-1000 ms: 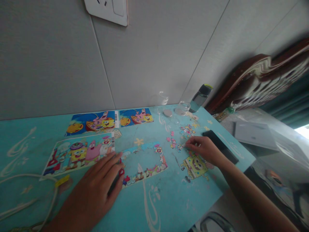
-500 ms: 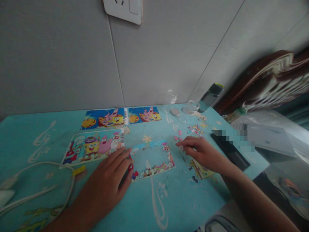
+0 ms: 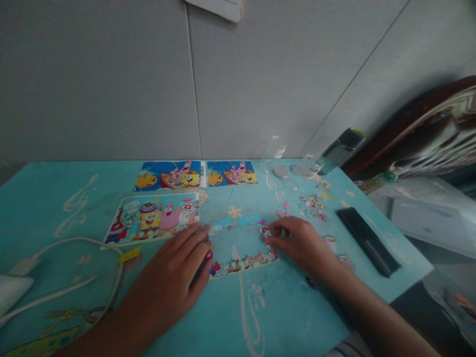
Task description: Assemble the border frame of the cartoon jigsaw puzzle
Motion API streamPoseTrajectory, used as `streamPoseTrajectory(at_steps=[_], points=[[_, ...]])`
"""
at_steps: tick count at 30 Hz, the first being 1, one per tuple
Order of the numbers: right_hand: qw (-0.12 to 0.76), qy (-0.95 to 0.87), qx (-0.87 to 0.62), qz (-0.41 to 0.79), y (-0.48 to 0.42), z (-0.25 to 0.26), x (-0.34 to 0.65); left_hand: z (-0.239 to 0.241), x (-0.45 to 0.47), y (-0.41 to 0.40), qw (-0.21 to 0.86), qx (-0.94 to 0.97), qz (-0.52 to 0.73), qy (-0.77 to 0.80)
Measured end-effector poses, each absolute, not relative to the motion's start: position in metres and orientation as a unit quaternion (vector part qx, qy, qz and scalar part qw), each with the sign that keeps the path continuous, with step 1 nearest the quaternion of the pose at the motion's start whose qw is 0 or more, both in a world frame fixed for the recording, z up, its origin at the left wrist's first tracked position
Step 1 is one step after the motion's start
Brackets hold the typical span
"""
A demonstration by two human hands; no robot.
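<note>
A partly built cartoon jigsaw frame lies on the turquoise table; only its border is joined. My left hand lies flat with fingers stretched out, its fingertips on the frame's left edge. My right hand rests at the frame's right edge, fingers pinched at a small puzzle piece on the top right corner. A heap of loose pieces lies just beyond the right hand.
Three printed cartoon cards lie behind the frame. A white cable loops at the left. A black flat object lies near the right table edge. Clear small containers and a dark bottle stand by the wall.
My right hand has moved left from the loose pieces to the frame's top right corner. The view has shifted, and my left hand has stayed on the frame's left edge.
</note>
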State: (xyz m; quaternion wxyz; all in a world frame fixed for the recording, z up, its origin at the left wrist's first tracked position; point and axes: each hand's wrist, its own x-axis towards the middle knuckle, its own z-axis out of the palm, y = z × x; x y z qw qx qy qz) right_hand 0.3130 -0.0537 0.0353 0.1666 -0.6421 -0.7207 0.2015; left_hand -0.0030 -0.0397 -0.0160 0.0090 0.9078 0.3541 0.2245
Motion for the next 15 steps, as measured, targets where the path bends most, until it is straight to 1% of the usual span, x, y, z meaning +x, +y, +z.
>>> streamPoseTrajectory(at_steps=[3, 9, 15], points=[[0.163, -0.743, -0.627, 0.167, -0.0560, 0.0331, 0.3151, -0.0147, -0.0026, -0.0400, 0.008, 0.908, 0.224, 0.355], [0.185, -0.798, -0.550, 0.163, -0.0562, 0.0318, 0.3191, -0.0114, -0.0024, -0.0403, 0.008, 0.908, 0.224, 0.353], [0.174, -0.808, -0.547, 0.135, -0.0576, 0.0277, 0.3154, -0.0119, -0.0018, -0.0401, 0.012, 0.906, 0.226, 0.357]])
